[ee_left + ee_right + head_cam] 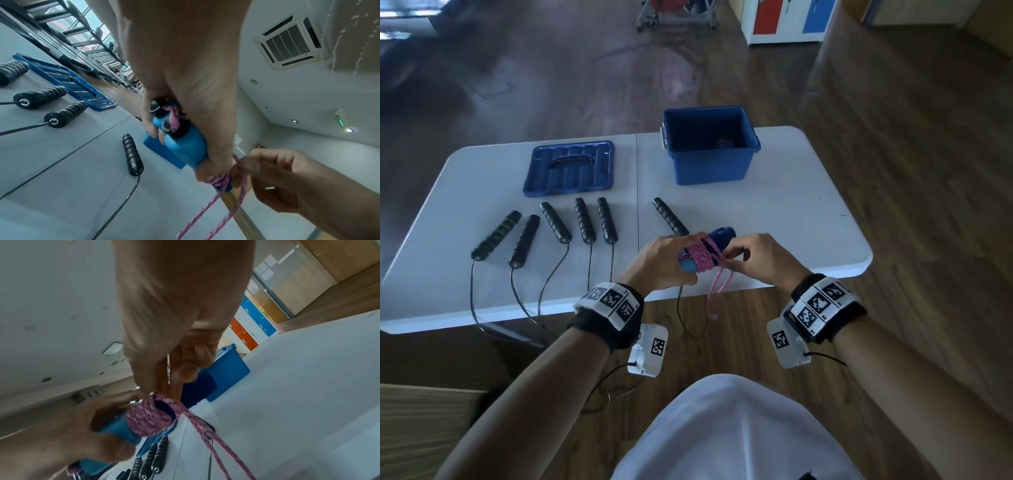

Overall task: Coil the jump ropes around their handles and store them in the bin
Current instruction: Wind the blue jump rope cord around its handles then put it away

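Note:
My left hand [671,257] grips a pair of blue jump-rope handles [722,236] held together above the table's front edge. A pink speckled rope [702,257] is coiled tightly around their middle. My right hand [746,251] pinches the rope right beside the coil, and two loose strands [717,291] hang down from there. The left wrist view shows the handles' light blue ends [185,146] in my fingers. In the right wrist view the coil [148,418] is plain to see. The open blue bin [709,168] stands at the back right with a dark item at its bottom.
Several black jump-rope handles [585,221] lie in a row on the white table [774,212]. Their thin cords [472,291] hang over the front edge. One more black handle [670,216] lies just behind my hands. The blue lid [570,168] lies at the back left.

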